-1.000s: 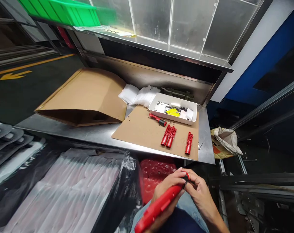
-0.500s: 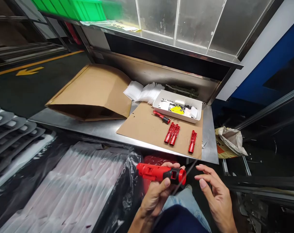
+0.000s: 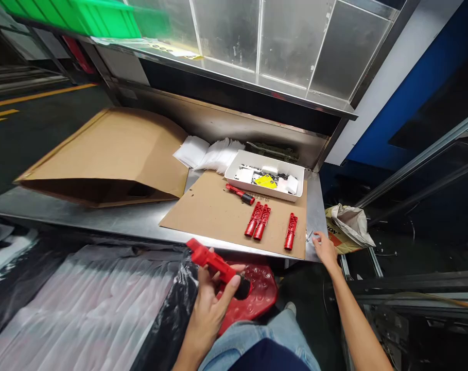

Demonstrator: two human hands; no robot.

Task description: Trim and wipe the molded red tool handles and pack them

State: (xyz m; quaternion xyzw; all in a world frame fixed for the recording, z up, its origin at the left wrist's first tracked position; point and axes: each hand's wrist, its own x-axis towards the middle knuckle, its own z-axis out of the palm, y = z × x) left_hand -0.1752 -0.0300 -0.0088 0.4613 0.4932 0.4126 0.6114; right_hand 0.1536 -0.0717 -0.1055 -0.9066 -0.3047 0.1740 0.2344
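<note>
My left hand [image 3: 209, 304] is wrapped round a red and black tool housing [image 3: 215, 262] above my lap, its red end tilted up to the left. Over at the right edge of the metal table, my right hand [image 3: 326, 249] has its fingertips together beside small shiny metal pieces [image 3: 309, 235]; whether one is pinched is too small to tell. A single red housing half [image 3: 291, 232] lies left of that hand on the cardboard sheet [image 3: 203, 211]. Two more red halves [image 3: 257, 221] rest side by side, and behind them is a red and black housing [image 3: 240, 194].
A white tray [image 3: 234, 183] of small parts stands at the back of the sheet. White paper bags [image 3: 220, 154] and a big open cardboard box [image 3: 114, 149] are left of it. A red stool [image 3: 260, 288] and a plastic-lined bin [image 3: 102, 309] stand in front.
My right hand has reached forward to the table's right edge from beside the housing. My left hand has moved left with the housing, now tilted more. The view has shifted to the right.
</note>
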